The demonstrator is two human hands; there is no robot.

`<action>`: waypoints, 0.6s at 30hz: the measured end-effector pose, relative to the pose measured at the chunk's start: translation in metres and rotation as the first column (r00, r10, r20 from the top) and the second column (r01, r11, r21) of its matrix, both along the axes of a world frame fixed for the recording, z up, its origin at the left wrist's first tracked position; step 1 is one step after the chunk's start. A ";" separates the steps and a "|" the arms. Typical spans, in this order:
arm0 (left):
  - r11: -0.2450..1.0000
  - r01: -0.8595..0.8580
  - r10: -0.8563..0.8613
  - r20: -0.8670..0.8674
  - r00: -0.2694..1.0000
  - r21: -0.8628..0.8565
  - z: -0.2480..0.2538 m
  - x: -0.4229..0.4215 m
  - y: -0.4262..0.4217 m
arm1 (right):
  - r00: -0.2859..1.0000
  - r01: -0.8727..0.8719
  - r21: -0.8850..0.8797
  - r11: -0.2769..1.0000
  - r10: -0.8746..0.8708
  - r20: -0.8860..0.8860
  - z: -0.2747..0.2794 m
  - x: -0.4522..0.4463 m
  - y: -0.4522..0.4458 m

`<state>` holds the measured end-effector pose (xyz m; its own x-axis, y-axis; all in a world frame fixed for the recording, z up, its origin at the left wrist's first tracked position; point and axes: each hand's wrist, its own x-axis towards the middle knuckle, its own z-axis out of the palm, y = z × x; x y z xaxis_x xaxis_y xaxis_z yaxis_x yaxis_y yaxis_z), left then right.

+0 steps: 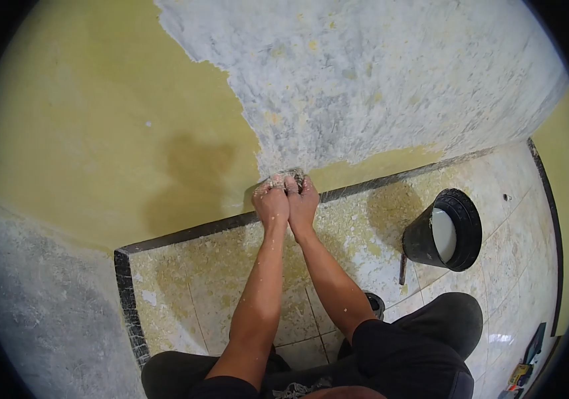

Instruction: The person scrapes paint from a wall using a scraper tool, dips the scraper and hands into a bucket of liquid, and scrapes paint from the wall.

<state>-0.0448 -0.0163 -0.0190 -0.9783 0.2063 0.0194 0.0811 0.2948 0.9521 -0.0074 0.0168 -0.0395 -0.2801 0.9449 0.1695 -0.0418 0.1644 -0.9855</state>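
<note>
My left hand [271,203] and my right hand [303,199] are pressed side by side low against the wall, just above the dark skirting strip [195,231]. Both have curled fingers dusted with pale flakes. At the fingertips is a flake-covered grey edge [292,174]; the fingers hide most of it, so its kind is unclear. Left of my hands the wall keeps its yellow-green paint [98,126]. Above and to the right lies a patchy white-grey stripped area [364,80], with a yellow band left along its bottom.
A black bucket [474,229] holding whitish liquid stands on the tiles at right, a thin brown stick-like piece [403,269] beside it. Paint flakes [231,259] litter the floor along the wall. Tools [532,346] lie at far lower right. My bent knees flank my arms.
</note>
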 end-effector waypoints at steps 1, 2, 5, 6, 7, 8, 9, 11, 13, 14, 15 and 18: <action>0.998 0.024 -0.025 0.031 0.999 0.058 0.004 -0.005 -0.001 | 1.000 -0.016 0.027 1.000 0.016 0.007 0.010 0.002 -0.003; 0.993 0.045 -0.052 0.066 0.996 0.108 0.007 -0.008 -0.003 | 1.000 -0.008 0.015 1.000 0.008 0.013 0.013 0.002 -0.003; 0.998 0.054 -0.054 0.012 0.998 0.012 0.007 -0.005 -0.010 | 0.999 -0.047 0.020 0.999 0.046 0.015 0.013 0.000 -0.003; 0.997 0.059 -0.061 -0.050 0.997 -0.043 0.003 -0.008 -0.007 | 1.000 -0.019 0.035 0.999 0.019 -0.005 0.004 -0.002 -0.003; 0.998 0.059 -0.061 -0.060 0.996 -0.033 -0.006 -0.008 -0.005 | 1.000 0.014 0.043 0.999 -0.013 -0.027 -0.001 -0.001 -0.004; 0.995 0.045 -0.055 -0.126 0.991 -0.084 -0.018 -0.005 -0.006 | 0.999 0.016 0.046 0.999 -0.014 -0.032 -0.009 0.001 -0.007; 0.991 0.026 -0.052 -0.196 0.979 -0.130 -0.023 -0.007 -0.003 | 0.998 0.021 0.015 1.000 -0.021 -0.053 -0.013 0.000 -0.007; 0.992 0.036 -0.058 -0.173 0.983 -0.125 0.014 -0.007 -0.002 | 0.997 0.030 -0.014 0.999 -0.031 -0.077 0.003 -0.006 0.000; 0.999 0.049 -0.050 -0.062 0.997 -0.006 0.033 -0.007 -0.003 | 0.995 0.005 0.107 0.994 0.005 -0.095 0.040 -0.001 -0.001; 0.999 0.050 -0.051 -0.053 0.997 -0.016 0.030 -0.003 -0.005 | 0.996 0.005 0.097 0.995 0.004 -0.086 0.036 0.002 -0.003; 1.000 0.027 -0.026 -0.090 0.996 0.009 0.030 -0.002 -0.004 | 0.998 -0.006 0.067 0.998 0.010 -0.065 0.034 0.001 -0.002; 0.997 0.004 0.003 -0.086 0.996 0.077 0.035 0.005 0.000 | 0.998 -0.022 0.005 1.000 0.022 -0.051 0.015 -0.005 0.003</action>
